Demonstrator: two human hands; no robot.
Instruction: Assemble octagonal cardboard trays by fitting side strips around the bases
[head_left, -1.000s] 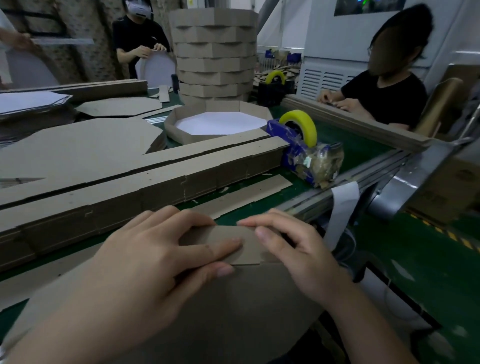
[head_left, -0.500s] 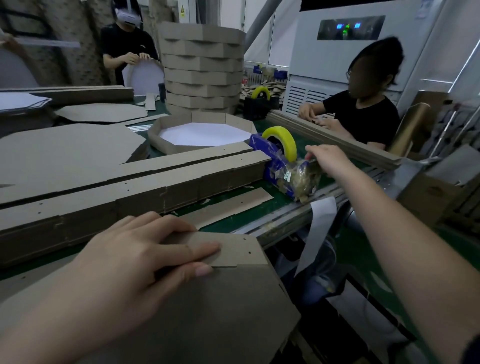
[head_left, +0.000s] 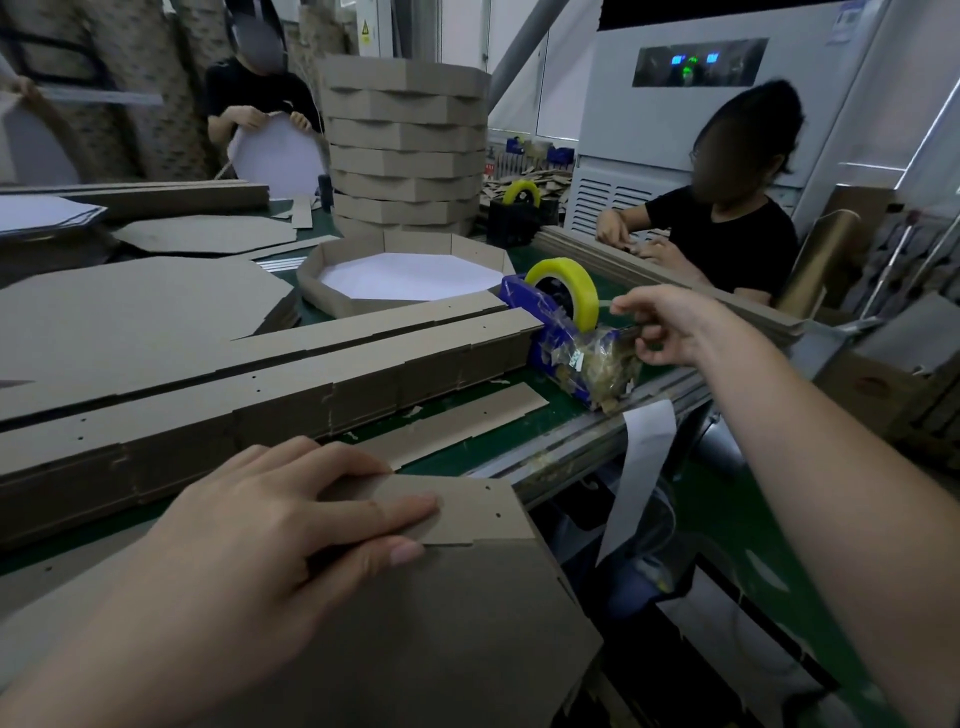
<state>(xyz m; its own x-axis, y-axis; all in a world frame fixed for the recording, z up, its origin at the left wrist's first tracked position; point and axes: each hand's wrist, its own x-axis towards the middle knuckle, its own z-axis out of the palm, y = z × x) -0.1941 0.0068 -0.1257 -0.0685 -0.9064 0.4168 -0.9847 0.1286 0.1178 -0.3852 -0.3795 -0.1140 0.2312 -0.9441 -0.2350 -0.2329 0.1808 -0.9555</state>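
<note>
broadly, a long green work table (head_left: 524, 415) carries everything, with a big white machine cabinet (head_left: 675, 135) behind it. the label at its top corner and a yellow sticker on the far wall are too small to read. a tall stack of finished brown octagonal cardboard trays (head_left: 405, 150) stands at the back. a long bundle of brown cardboard side strips (head_left: 260, 395) lies across the table, between the near edge and a pile of flat brown octagonal bases (head_left: 130, 312). behind the bundle sits one finished tray with a white inside (head_left: 405, 275). a blue tape dispenser with a yellow roll (head_left: 561, 306) stands at the bundle's right end.

nearest, a brown octagonal cardboard base (head_left: 441, 649) overhangs the table edge. the left hand (head_left: 270, 525) lies flat on it, fingers straight and close together, pressing the end of a brown side strip (head_left: 467, 512) against its edge. the right hand (head_left: 670, 322) is at the dispenser's front with fingers curled; whether it pinches tape i cannot tell.
</note>
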